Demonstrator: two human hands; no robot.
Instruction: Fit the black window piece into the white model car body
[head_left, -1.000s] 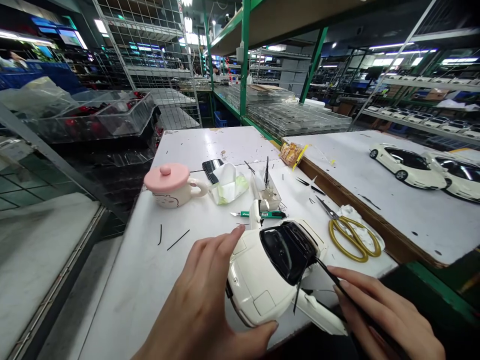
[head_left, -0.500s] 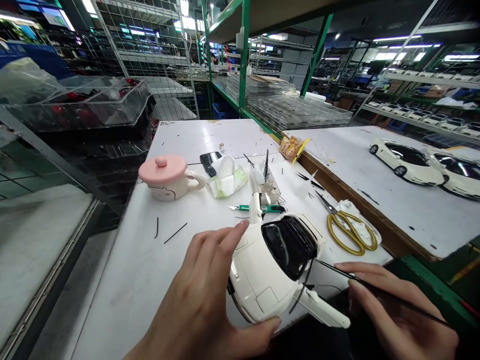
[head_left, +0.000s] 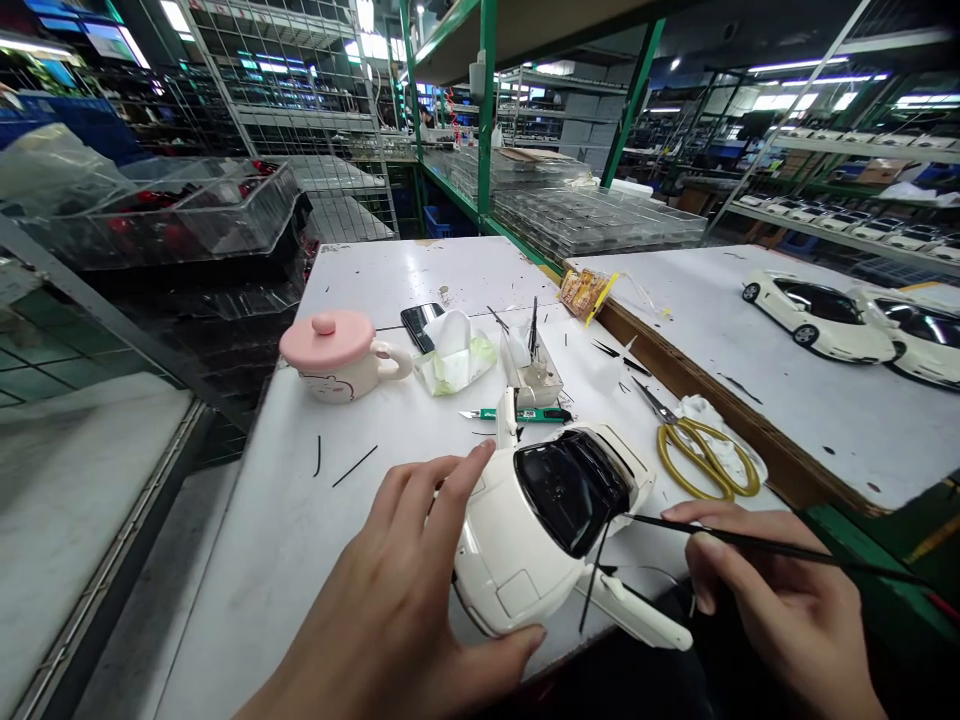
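A white model car [head_left: 517, 540] with a black windscreen and its doors swung out lies at the table's front edge. My left hand [head_left: 409, 570] grips its front end, fingers over the far side and thumb on the near side. In my right hand [head_left: 780, 590] a thin black stick-like tool [head_left: 739, 540] is pinched, its tip at the car's near door opening. A thin black strip [head_left: 596, 575] hangs across that opening by the open near door [head_left: 637, 610]. Which kind of tool it is, I cannot make out.
Gold-handled scissors [head_left: 705, 455] lie to the right, and a green craft knife [head_left: 525, 414] lies beyond the car. A pink-lidded mug [head_left: 337, 365], a tissue pack [head_left: 457, 365], a phone [head_left: 420, 325] and tweezers [head_left: 619, 355] stand or lie farther back. More model cars [head_left: 825, 318] are at right.
The car has shifted slightly left with my left hand. My right hand has moved a little left, and the black tool now lies at a flatter angle.
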